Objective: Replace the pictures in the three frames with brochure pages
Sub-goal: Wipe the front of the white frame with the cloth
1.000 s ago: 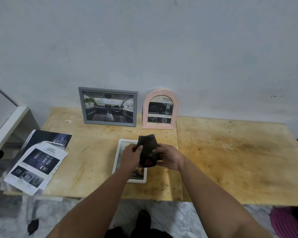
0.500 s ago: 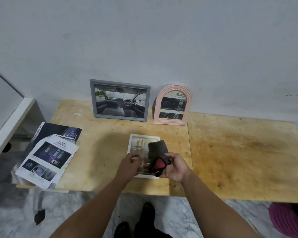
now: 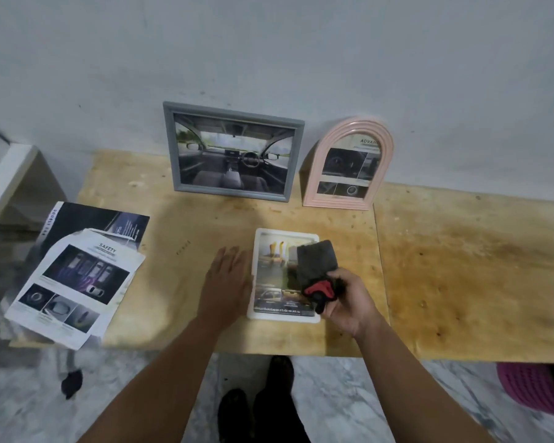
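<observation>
Worktop [image 3: 461, 282] of stained plywood meets the wall. Grey frame [image 3: 173, 148] leans there at 11 o'clock, pink frame [image 3: 314, 174] at 1 o'clock, both showing car pages. Brochure pages [image 3: 74, 282] overhang the edge at 9 o'clock. White frame [image 3: 252, 302] lies flat at centre. Left hand [image 3: 227, 282] rests spread, palm down, touching its 9 o'clock edge. Right hand [image 3: 349, 302] grips a dark cloth [image 3: 317, 260] over it.

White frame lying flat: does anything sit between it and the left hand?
No. The left hand rests on the table right beside the white frame. The right hand holds a dark cloth over the frame.
</observation>
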{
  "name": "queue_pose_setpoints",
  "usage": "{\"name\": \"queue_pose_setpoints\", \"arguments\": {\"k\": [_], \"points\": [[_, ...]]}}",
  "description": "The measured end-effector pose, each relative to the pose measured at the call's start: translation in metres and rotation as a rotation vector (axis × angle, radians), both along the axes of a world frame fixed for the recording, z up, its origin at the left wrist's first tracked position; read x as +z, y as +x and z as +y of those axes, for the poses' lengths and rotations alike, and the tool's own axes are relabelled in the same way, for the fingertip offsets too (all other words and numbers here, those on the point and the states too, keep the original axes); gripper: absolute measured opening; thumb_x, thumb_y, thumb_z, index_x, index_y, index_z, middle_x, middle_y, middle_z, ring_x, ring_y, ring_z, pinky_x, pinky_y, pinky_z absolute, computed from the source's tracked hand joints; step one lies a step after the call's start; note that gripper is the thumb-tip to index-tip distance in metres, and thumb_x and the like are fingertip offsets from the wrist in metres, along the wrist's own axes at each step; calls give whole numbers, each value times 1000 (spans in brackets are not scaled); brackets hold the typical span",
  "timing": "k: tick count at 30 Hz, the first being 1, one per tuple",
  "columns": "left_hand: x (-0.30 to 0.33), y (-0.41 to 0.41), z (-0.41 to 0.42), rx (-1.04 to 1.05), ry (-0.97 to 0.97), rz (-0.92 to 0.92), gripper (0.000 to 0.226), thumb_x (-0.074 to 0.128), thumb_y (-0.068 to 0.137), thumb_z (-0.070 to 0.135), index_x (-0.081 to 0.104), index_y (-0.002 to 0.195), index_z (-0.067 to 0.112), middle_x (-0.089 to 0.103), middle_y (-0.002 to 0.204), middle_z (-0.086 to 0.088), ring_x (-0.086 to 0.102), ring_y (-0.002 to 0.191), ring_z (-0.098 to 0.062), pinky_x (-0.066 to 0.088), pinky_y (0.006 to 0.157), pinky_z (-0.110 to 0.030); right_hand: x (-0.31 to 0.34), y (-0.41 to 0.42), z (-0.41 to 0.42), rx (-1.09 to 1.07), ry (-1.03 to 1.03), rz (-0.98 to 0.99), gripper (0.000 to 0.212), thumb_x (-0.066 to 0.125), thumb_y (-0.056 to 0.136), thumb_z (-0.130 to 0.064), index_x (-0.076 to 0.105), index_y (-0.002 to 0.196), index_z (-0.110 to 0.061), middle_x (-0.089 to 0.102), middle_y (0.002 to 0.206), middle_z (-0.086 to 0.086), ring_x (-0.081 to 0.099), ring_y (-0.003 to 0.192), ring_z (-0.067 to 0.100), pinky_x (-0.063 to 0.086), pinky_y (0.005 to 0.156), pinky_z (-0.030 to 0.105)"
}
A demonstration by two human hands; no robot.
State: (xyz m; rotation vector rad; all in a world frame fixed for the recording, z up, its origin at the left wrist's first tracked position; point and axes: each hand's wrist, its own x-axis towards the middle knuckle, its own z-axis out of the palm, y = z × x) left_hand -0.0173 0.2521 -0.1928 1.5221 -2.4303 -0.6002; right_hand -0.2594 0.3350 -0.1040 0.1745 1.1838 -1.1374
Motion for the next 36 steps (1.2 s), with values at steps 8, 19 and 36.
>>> {"name": "queue_pose_setpoints", "arguments": {"k": [8, 19, 36], "points": [[-35, 13, 1, -125, -89, -137, 76, 36, 102, 57, 24, 161, 10, 25, 168, -17, 19, 156, -37, 23, 124, -53, -19, -3, -16, 48, -23, 516, 28, 57, 94, 4, 74, 110, -12, 76, 99, 18, 73, 77, 25, 57, 61, 33], [-47, 14, 0, -163, -144, -198, 74, 39, 101, 63, 28, 162, 23, 18, 171, -11, 11, 158, -36, 21, 123, -57, -44, 18, -86, 608, -249, 1677, 35, 51, 101, -41, 61, 134, -31, 64, 109, -3, 58, 99, 18, 53, 72, 37], [-52, 13, 0, -143, -181, -218, 67, 30, 104, 58, 27, 162, 24, 22, 170, -11, 13, 158, -35, 21, 124, -54, -121, 40, -52, 1059, -666, 2116, 44, 40, 106, -30, 66, 134, -7, 59, 144, 12, 50, 140, 30, 42, 115, 48]]}}
